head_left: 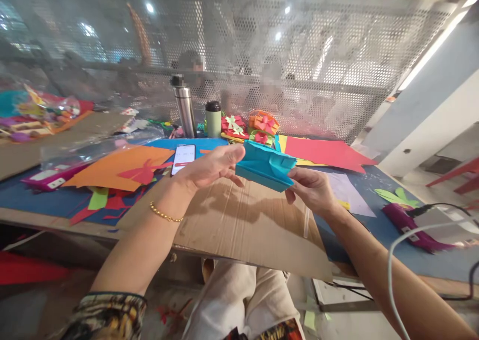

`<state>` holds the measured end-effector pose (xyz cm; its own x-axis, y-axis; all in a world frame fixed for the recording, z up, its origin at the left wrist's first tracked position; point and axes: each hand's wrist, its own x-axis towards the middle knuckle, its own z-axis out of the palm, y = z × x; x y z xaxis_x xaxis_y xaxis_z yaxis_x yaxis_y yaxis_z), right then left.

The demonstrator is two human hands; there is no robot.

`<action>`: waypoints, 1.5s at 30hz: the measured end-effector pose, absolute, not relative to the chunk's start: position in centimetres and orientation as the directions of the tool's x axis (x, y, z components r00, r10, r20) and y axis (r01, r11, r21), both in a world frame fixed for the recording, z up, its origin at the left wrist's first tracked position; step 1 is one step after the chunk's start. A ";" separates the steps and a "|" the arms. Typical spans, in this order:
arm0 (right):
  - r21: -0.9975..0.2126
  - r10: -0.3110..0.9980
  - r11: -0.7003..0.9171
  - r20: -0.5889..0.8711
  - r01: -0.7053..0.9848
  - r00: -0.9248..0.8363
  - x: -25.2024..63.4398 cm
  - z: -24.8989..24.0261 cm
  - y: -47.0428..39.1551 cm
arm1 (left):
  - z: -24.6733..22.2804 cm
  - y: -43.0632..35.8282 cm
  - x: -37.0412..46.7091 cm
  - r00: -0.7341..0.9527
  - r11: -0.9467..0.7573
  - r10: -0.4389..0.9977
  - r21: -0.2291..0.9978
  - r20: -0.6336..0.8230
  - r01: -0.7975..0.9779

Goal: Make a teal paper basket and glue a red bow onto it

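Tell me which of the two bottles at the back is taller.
The silver bottle, left of the green bottle; its top reaches clearly higher.

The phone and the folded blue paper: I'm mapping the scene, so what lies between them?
In the head view, the left hand, its thumb at the blue paper, and an orange scrap beyond it.

jar (213,120) right of flask (185,111) | phone (183,159) before flask | cardboard (243,230) before jar

Bright overhead glare; soft shadows; edges blurred, stretched.
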<state>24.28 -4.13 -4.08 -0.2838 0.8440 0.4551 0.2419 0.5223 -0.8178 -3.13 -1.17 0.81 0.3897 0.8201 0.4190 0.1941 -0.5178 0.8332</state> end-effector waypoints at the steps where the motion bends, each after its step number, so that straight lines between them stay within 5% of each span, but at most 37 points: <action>1: -0.815 0.846 0.519 0.447 0.258 -0.291 24.4 -4.1 -4.1 | 1.0 -1.6 -3.0 0.459 -0.444 0.822 0.885 0.338 0.143; 7: -0.825 0.869 0.480 0.402 0.298 -0.289 25.1 -4.0 -3.9 | 1.2 -2.2 -2.9 0.588 -0.139 0.802 0.990 0.103 0.016; 20: -0.797 0.865 0.489 0.392 0.353 -0.313 25.4 -3.4 -3.7 | 0.6 -2.0 -2.3 0.574 -0.118 0.817 0.990 0.051 0.081; 24: -0.787 0.874 0.455 0.483 0.416 -0.043 25.9 -3.6 -3.2 | -0.4 -1.2 -1.6 0.426 -0.211 0.892 0.973 0.152 0.094; 27: -0.717 0.754 0.493 0.635 0.492 0.169 25.7 -3.7 -3.5 | -1.5 -0.6 -0.8 0.284 -0.270 0.935 0.946 0.212 0.181; 31: -0.503 0.666 0.639 0.740 0.582 -0.093 24.0 -3.8 -4.7 | -2.7 -0.4 0.3 0.214 -0.293 0.950 0.889 0.229 0.351; 35: -0.368 0.640 0.712 0.690 0.598 -0.337 22.2 -4.6 -5.2 | -3.1 -0.9 1.2 0.277 -0.323 0.931 0.891 0.238 0.319; 45: -0.290 0.653 0.669 0.670 0.685 -0.354 21.1 -5.9 -4.9 | -2.5 -2.5 2.2 0.320 -0.448 0.885 0.805 0.338 0.388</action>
